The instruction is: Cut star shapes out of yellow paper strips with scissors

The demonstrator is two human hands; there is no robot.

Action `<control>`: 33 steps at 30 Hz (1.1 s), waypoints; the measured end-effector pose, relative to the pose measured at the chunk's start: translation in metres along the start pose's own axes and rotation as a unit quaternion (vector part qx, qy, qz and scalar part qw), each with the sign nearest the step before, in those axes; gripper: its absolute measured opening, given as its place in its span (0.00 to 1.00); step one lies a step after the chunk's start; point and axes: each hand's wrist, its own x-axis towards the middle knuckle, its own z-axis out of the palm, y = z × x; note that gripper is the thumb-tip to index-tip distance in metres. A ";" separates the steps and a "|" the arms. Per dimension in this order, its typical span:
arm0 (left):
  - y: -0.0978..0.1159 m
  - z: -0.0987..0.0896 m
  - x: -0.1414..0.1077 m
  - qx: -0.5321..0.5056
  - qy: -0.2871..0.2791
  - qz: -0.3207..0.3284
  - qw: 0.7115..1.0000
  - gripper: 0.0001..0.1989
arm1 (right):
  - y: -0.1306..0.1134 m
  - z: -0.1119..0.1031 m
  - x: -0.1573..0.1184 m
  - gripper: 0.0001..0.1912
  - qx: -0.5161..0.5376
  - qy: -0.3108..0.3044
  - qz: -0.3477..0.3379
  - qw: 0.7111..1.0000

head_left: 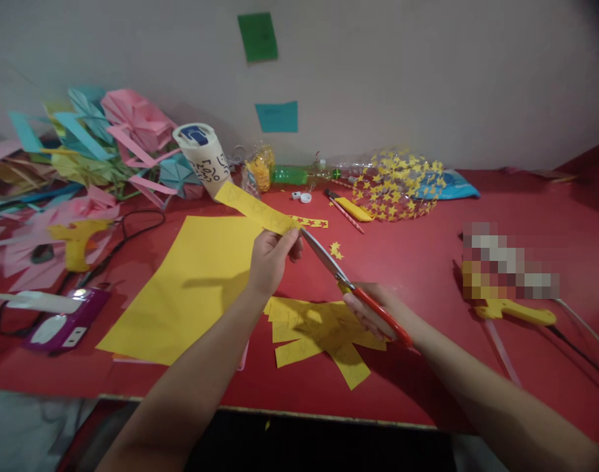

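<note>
Pinched in my left hand is a yellow paper strip with faint drawn outlines, slanting up to the left. My right hand grips red-handled scissors, whose blade tips reach the strip's right end beside my left thumb. Whether the blades touch the paper I cannot tell. Below my hands lies a fanned pile of cut yellow strips. Small yellow paper stars rest on the table past the blades, near a strip with star-shaped holes.
Yellow sheets cover the red table at left. Glue guns lie left and right, with cords. A purple power socket, paper lanterns, a white roll and a star-covered clear bottle piece stand around.
</note>
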 end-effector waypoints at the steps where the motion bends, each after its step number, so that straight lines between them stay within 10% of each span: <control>1: 0.000 -0.001 0.001 0.004 0.000 -0.003 1.000 0.14 | 0.000 0.000 0.000 0.29 -0.001 0.000 0.000 1.000; 33: 0.000 -0.013 0.007 0.015 -0.031 -0.083 0.996 0.09 | 0.000 -0.007 -0.002 0.28 -0.014 -0.011 0.063 0.998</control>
